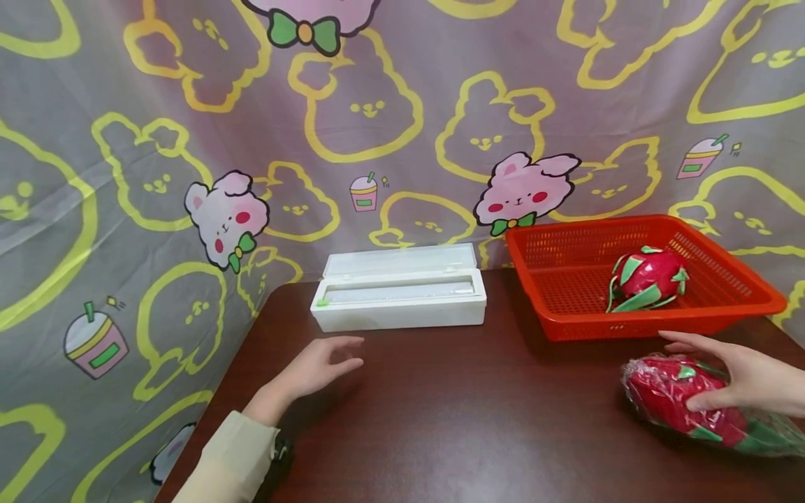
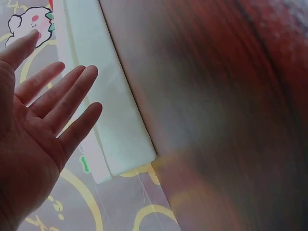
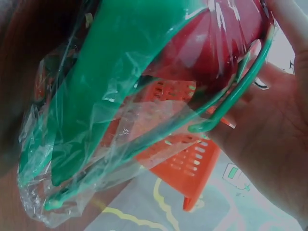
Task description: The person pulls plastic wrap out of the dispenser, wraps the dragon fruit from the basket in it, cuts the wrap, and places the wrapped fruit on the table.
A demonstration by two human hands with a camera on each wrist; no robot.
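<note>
My right hand (image 1: 748, 377) grips a red dragon fruit (image 1: 676, 398) wrapped in clear plastic film, thumb on its near side and fingers over the far side. Up close in the right wrist view, the dragon fruit (image 3: 202, 53) shows long green leaf tips under crinkled film, with the palm (image 3: 260, 139) against it. Over the left part of the table, my left hand (image 1: 319, 367) hovers with relaxed, spread fingers and nothing in them. Just beyond it stands a white cling film dispenser (image 1: 402, 314), its clear lid (image 1: 402, 260) raised and film visible inside.
A red plastic basket (image 1: 660, 327) stands at the back right of the dark brown table (image 1: 465, 419). Inside it lies another dragon fruit (image 1: 650, 274). A patterned curtain (image 1: 428, 126) hangs behind the table and along its left side.
</note>
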